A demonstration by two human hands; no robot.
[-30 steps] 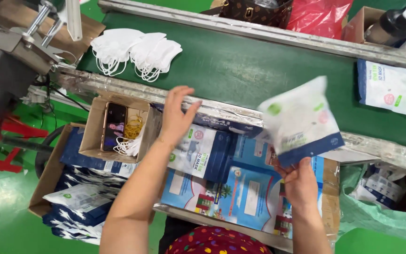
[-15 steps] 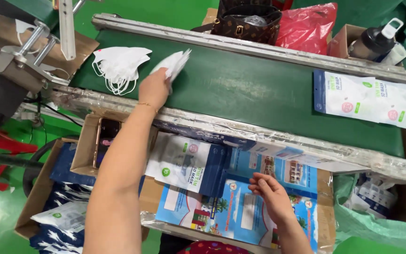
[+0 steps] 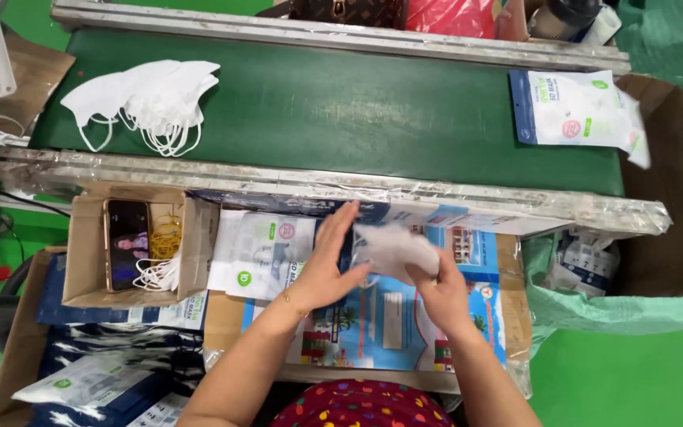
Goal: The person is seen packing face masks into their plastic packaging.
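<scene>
Both hands, left hand [image 3: 327, 265] and right hand [image 3: 436, 289], grip closed around a white face mask [image 3: 393, 247] over the worktop [image 3: 476, 316], beside a mask pouch [image 3: 258, 253].

Both forearms are bare, with no sleeves showing anywhere along them, and neither hand wears a glove. The left hand [image 3: 328, 265] has a thin gold-coloured bracelet [image 3: 285, 298] at the wrist. The right hand [image 3: 439, 294] shows no ring, watch or band. At six o'clock in the view is the person's garment [image 3: 361, 407], dark red cloth dotted with small yellow, blue and white spots.
</scene>
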